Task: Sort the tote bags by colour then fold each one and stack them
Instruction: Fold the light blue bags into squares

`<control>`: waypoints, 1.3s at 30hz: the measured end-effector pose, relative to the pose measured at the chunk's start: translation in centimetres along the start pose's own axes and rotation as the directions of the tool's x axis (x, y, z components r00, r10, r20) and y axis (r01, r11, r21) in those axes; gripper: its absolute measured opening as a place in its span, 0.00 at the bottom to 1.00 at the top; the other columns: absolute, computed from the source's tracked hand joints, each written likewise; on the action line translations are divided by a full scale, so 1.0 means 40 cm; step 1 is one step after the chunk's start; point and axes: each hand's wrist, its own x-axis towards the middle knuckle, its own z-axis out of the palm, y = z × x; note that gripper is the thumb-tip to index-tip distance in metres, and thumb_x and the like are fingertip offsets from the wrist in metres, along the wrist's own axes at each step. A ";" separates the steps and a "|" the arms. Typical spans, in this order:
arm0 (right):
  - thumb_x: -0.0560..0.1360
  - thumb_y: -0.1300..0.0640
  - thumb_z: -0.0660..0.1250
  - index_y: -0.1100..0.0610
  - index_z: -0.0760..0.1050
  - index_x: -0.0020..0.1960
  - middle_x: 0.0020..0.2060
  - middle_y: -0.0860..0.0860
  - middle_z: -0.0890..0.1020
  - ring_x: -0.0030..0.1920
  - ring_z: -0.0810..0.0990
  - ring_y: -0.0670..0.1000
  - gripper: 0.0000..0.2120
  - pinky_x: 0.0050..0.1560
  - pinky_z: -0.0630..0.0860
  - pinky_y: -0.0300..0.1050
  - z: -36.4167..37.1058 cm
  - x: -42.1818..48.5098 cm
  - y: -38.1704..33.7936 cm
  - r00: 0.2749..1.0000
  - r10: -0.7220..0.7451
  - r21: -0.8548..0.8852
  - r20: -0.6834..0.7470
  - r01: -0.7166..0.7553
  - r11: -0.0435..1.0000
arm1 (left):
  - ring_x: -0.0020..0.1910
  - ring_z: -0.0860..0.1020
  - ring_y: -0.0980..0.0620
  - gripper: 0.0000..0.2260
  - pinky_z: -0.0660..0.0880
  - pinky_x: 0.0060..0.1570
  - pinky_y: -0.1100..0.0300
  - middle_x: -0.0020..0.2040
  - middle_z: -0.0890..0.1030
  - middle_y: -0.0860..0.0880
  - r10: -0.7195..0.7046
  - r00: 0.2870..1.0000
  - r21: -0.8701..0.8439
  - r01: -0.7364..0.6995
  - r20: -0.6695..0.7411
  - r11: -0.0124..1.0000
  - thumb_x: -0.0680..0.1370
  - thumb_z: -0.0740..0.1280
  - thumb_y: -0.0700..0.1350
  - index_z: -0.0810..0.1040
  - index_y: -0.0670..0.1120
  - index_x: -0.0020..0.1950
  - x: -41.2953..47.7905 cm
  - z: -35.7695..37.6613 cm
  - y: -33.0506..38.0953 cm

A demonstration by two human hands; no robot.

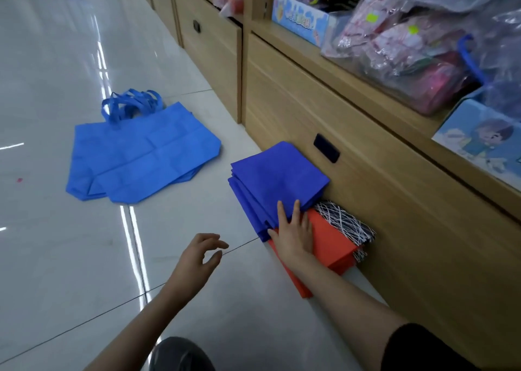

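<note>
Right hand [294, 231] flat, fingers spread, pressing folded dark blue bags [277, 180] and orange bags [329, 243]; left hand [198, 255] loosely curled, empty.

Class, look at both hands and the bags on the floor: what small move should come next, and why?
Probably the empty left hand reaches for the light blue tote bags, which lie unfolded with handles out, while the right hand rests flat on the folded dark blue bags and orange bags.

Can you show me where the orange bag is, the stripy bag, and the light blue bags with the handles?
orange bag [332, 246]: head view, on its flat top, right of the hand.
stripy bag [346, 224]: head view, on its white-lined middle.
light blue bags [141, 156]: head view, on the top bag's flat front.
</note>
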 end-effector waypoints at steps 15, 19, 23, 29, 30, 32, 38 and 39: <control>0.80 0.52 0.54 0.57 0.67 0.69 0.70 0.54 0.66 0.69 0.64 0.54 0.19 0.69 0.60 0.47 -0.061 0.094 -0.377 0.769 -0.638 0.072 -0.043 0.639 0.766 | 0.55 0.73 0.57 0.10 0.65 0.53 0.69 0.58 0.73 0.52 -0.190 0.969 -0.024 0.189 -0.156 0.982 0.78 0.64 0.39 0.77 0.52 0.55 0.063 -0.221 -0.220; 0.81 0.52 0.56 0.56 0.64 0.71 0.69 0.54 0.66 0.67 0.65 0.54 0.20 0.66 0.62 0.46 0.055 0.212 -0.552 0.664 -0.721 0.060 0.198 0.726 0.685 | 0.57 0.73 0.55 0.13 0.66 0.54 0.67 0.58 0.71 0.52 -0.298 0.933 -0.016 0.301 -0.204 0.954 0.78 0.64 0.39 0.75 0.49 0.61 0.101 -0.288 -0.347; 0.81 0.52 0.57 0.57 0.57 0.75 0.76 0.56 0.55 0.73 0.57 0.55 0.24 0.71 0.55 0.47 0.156 0.303 -0.664 0.656 -0.725 -0.032 0.208 0.746 0.666 | 0.60 0.73 0.53 0.16 0.67 0.59 0.64 0.60 0.69 0.53 -0.353 0.903 -0.019 0.360 -0.243 0.933 0.77 0.65 0.39 0.73 0.47 0.65 0.147 -0.340 -0.468; 0.80 0.45 0.57 0.56 0.53 0.76 0.77 0.53 0.49 0.76 0.50 0.52 0.29 0.73 0.47 0.47 0.253 0.416 -0.784 0.658 -0.731 -0.026 0.179 0.746 0.665 | 0.62 0.71 0.52 0.20 0.68 0.59 0.61 0.65 0.67 0.50 -0.394 0.862 -0.035 0.404 -0.320 0.914 0.76 0.65 0.40 0.70 0.48 0.68 0.242 -0.370 -0.609; 0.80 0.44 0.56 0.56 0.53 0.76 0.77 0.53 0.49 0.76 0.50 0.51 0.30 0.74 0.46 0.48 0.271 0.428 -0.792 0.672 -0.722 -0.018 0.166 0.734 0.679 | 0.63 0.71 0.52 0.20 0.68 0.60 0.61 0.66 0.67 0.49 -0.400 0.853 -0.041 0.411 -0.335 0.911 0.76 0.65 0.40 0.69 0.48 0.68 0.257 -0.368 -0.626; 0.80 0.43 0.54 0.56 0.55 0.76 0.77 0.52 0.52 0.76 0.51 0.51 0.30 0.74 0.47 0.50 0.310 0.444 -0.799 0.708 -0.694 0.000 0.135 0.700 0.714 | 0.66 0.68 0.50 0.21 0.66 0.62 0.59 0.69 0.66 0.47 -0.395 0.840 -0.018 0.419 -0.371 0.908 0.76 0.65 0.41 0.69 0.47 0.69 0.282 -0.367 -0.654; 0.73 0.48 0.53 0.56 0.76 0.64 0.65 0.52 0.75 0.64 0.75 0.52 0.25 0.62 0.69 0.62 0.381 0.374 -0.794 0.748 -0.663 0.029 -0.026 0.664 0.747 | 0.75 0.51 0.51 0.28 0.53 0.71 0.49 0.76 0.53 0.53 -0.130 0.958 0.423 0.232 -0.256 0.876 0.76 0.61 0.59 0.60 0.53 0.74 0.304 -0.358 -0.717; 0.73 0.49 0.54 0.56 0.76 0.63 0.65 0.52 0.76 0.63 0.76 0.52 0.24 0.62 0.69 0.62 0.386 0.351 -0.794 0.734 -0.678 0.047 -0.049 0.680 0.732 | 0.75 0.50 0.53 0.30 0.51 0.71 0.50 0.75 0.53 0.55 -0.129 0.969 0.475 0.216 -0.209 0.853 0.76 0.54 0.66 0.60 0.53 0.75 0.294 -0.352 -0.723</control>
